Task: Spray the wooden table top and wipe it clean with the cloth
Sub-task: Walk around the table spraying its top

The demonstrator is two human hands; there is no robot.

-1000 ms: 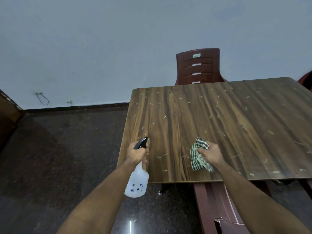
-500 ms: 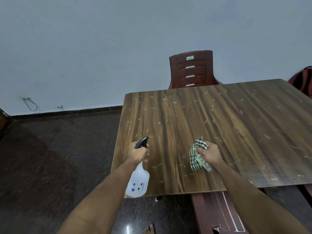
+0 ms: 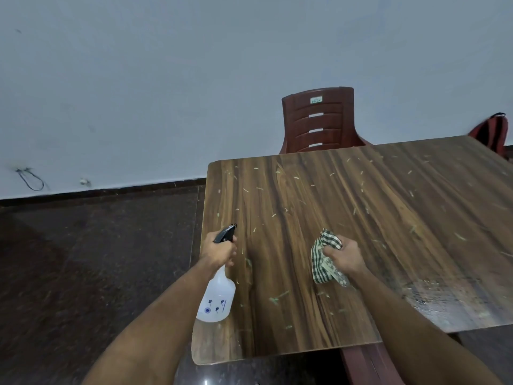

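A wooden table top (image 3: pixel 374 218) fills the right half of the view, strewn with small pale bits of debris. My left hand (image 3: pixel 219 251) grips the black trigger head of a white spray bottle (image 3: pixel 216 298), held over the table's near left corner with the nozzle pointing away from me. My right hand (image 3: pixel 342 255) is closed on a bunched green-and-white checked cloth (image 3: pixel 323 259) just above the table's near middle. A wet-looking patch shows at the near right of the table.
A dark red plastic chair (image 3: pixel 319 120) stands behind the table's far edge against the pale wall. Another red chair (image 3: pixel 369 365) is tucked under the near edge. A red and black bag (image 3: pixel 491 132) sits at far right. Dark floor lies to the left.
The view has shifted so that more of the table's near edge shows below my hands. Both hands keep their grips and stay in about the same place over the table.
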